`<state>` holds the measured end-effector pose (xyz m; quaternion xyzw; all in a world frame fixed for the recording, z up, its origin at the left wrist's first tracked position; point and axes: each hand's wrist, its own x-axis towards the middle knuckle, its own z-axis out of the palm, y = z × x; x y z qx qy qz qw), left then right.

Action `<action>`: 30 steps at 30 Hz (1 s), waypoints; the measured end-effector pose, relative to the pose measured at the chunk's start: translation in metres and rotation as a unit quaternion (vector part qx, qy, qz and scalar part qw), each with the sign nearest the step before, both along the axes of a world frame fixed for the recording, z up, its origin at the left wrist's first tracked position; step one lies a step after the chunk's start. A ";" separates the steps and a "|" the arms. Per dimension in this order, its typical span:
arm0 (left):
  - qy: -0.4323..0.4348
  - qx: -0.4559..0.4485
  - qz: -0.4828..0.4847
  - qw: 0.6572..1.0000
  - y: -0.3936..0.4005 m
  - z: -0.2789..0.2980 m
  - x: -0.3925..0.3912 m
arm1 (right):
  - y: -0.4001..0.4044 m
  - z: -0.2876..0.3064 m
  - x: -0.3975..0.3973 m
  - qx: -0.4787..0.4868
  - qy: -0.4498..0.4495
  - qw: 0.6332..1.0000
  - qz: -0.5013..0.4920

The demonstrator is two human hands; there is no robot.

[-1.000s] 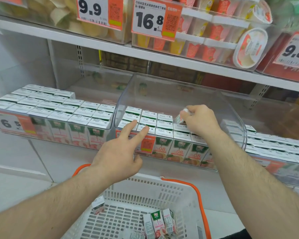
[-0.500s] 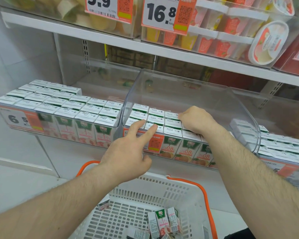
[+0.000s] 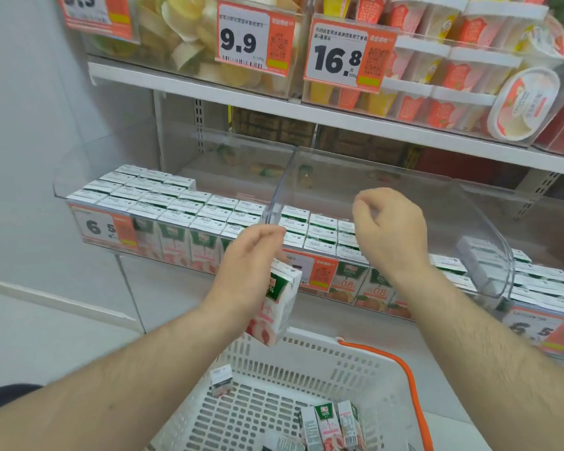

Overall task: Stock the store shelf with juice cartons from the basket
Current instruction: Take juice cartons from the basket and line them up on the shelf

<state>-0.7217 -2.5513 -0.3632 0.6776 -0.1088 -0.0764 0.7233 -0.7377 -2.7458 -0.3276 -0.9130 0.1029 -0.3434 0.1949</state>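
- White-and-green juice carton with a pink peach print sits in the left hand, fingers curled round its top, held tilted above the basket's far rim, just in front of the shelf bin.
- Right hand hovers over the middle clear plastic bin, fingers loosely curled, holding nothing.
- That bin has rows of orange-print cartons at its front; the back half is bare plastic.
- Left clear bin next door is packed with peach cartons, pretty much full at the front.
- White slotted plastic basket with an orange handle sits below, with a few more loose cartons in it, one leaning by the far wall.
- Price tags reading 9.9 and 16.8 hang on the shelf above.
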 end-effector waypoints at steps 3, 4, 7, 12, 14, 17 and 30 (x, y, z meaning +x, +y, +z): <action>0.143 -0.067 0.037 0.987 0.008 0.008 0.000 | 0.052 0.004 -0.022 0.140 0.018 0.982 0.125; 0.170 -0.085 0.041 0.981 0.010 0.010 -0.002 | 0.064 0.002 -0.027 0.181 0.049 0.969 0.162; 0.203 -0.113 0.037 0.972 0.014 0.013 -0.006 | 0.087 -0.008 -0.035 0.222 0.170 0.934 0.224; 0.080 -0.061 0.023 0.995 0.025 0.006 -0.006 | 0.103 -0.018 -0.046 0.220 0.146 0.936 0.231; -0.057 -0.105 -0.025 0.992 0.039 0.006 -0.001 | 0.103 -0.019 -0.049 0.155 0.089 0.954 0.240; -0.221 -0.060 -0.099 0.968 0.067 0.007 0.012 | 0.104 -0.019 -0.050 0.113 0.010 0.962 0.247; -0.364 0.211 0.020 0.907 0.112 0.005 0.045 | 0.146 -0.003 -0.019 0.250 0.010 0.926 0.282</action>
